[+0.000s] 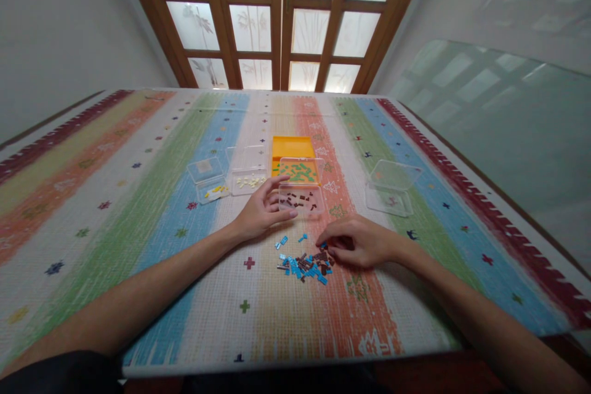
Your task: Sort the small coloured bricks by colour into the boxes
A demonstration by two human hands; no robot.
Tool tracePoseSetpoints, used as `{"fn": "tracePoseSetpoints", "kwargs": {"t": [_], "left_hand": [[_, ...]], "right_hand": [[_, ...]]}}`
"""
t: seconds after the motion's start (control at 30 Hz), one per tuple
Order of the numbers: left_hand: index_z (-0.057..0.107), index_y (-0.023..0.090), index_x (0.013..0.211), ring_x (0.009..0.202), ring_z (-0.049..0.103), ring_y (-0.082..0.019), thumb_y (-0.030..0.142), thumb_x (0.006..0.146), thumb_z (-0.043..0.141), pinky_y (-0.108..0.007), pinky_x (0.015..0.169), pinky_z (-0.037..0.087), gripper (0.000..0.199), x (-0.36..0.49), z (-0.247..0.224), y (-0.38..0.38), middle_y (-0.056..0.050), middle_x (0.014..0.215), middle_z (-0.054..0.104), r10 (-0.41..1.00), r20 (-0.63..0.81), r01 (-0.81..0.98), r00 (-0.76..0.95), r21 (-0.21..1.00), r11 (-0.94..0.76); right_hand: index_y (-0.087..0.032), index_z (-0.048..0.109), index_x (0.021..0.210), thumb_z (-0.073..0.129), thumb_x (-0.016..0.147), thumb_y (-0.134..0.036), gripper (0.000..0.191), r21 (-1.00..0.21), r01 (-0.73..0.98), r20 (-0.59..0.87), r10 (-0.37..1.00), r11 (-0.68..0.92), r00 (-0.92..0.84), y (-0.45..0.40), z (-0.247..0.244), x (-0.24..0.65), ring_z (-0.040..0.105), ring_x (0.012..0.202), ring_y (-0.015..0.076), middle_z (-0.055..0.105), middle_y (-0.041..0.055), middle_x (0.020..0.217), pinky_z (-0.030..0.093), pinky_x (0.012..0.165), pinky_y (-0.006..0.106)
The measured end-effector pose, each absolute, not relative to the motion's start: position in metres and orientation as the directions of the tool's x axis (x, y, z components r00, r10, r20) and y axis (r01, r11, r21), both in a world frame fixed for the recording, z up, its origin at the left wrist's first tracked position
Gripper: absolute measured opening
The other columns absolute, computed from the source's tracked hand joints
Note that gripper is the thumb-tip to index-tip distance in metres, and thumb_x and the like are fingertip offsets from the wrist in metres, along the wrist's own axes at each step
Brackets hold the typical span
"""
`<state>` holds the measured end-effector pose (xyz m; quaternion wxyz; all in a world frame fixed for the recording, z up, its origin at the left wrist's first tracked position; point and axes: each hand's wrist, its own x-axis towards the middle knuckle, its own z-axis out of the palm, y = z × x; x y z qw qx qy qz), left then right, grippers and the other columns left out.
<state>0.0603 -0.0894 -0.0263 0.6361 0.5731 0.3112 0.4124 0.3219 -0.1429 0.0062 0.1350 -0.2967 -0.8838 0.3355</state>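
Note:
My left hand cups the left end of a small clear plastic box, its thumb along the front and its index finger along the back. Small dark brown toy bricks lie scattered in that box. On the cloth just in front is a loose pile of blue and brown bricks. At the pile's right edge my right hand has thumb and index finger curled nearly together. Whatever is between those fingertips is too small to make out. A few blue bricks lie apart from the pile.
Behind the brown bricks' box stands an orange box, with green bricks in a clear tray before it. To the left, open clear boxes hold cream bricks and yellow bricks. Another open clear box sits right on the striped tablecloth.

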Motion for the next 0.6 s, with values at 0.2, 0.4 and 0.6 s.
{"fn": "tracePoseSetpoints", "kwargs": {"t": [0.2, 0.4, 0.6], "left_hand": [[0.054, 0.024, 0.134, 0.098, 0.067, -0.020, 0.020, 0.069, 0.089, -0.044, 0.091, 0.060, 0.074, 0.0608, -0.0270, -0.0891, -0.010, 0.131, 0.056, 0.887, 0.086, -0.156, 0.455, 0.988, -0.016], [0.051, 0.024, 0.137, 0.097, 0.067, -0.020, 0.024, 0.071, 0.088, -0.044, 0.092, 0.059, 0.076, 0.0595, -0.0269, -0.0895, -0.012, 0.133, 0.055, 0.881, 0.069, -0.128, 0.468, 0.992, -0.010], [0.052, 0.024, 0.136, 0.103, 0.066, -0.022, 0.025, 0.071, 0.088, -0.043, 0.091, 0.059, 0.074, 0.0596, -0.0284, -0.0878, -0.013, 0.137, 0.055, 0.885, 0.095, -0.114, 0.455, 0.992, -0.047]], "right_hand": [[-0.016, 0.077, 0.105, 0.055, 0.085, -0.011, 0.030, -0.694, 0.396, 0.026, 0.571, 0.601, -0.820, -0.1424, 0.0047, 0.3231, 0.066, 0.072, 0.0141, 0.078, 0.0072, 0.088, 0.052, 0.071, 0.028], [-0.016, 0.078, 0.101, 0.056, 0.091, -0.012, 0.024, -0.619, 0.424, 0.053, 0.574, 0.661, -0.817, -0.1450, 0.0111, 0.3216, 0.063, 0.075, 0.0134, 0.071, 0.0074, 0.090, 0.049, 0.071, 0.026], [-0.019, 0.078, 0.103, 0.055, 0.096, -0.013, 0.024, -0.528, 0.468, 0.051, 0.576, 0.709, -0.815, -0.1479, 0.0116, 0.3231, 0.061, 0.076, 0.0129, 0.067, 0.0058, 0.093, 0.047, 0.070, 0.026]]}}
